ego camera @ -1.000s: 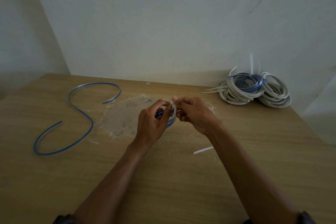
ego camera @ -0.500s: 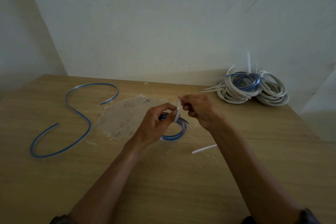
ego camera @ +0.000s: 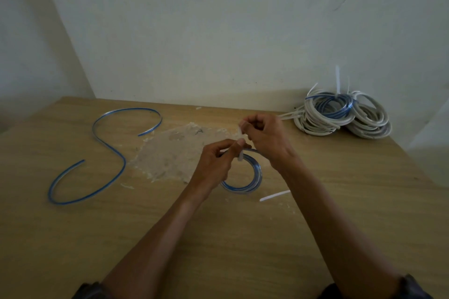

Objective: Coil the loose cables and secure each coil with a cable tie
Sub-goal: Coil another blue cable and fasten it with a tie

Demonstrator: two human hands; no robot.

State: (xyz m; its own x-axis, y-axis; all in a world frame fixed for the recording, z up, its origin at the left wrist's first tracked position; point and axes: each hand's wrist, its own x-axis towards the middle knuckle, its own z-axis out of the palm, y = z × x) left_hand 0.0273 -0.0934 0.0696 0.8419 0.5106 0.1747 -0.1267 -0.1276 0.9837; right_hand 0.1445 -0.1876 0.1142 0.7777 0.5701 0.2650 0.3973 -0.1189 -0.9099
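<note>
Now the blue coil is being gripped by the left hand, the cable tie pinched by the right hand — steady cinching is likely being called for.

Tie tail, perhaps inside right hand

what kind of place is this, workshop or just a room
Likely a bare spare room used for bench work: a plain wooden table in a corner of blank walls, tied cable coils, a plaster-like smear.
</note>
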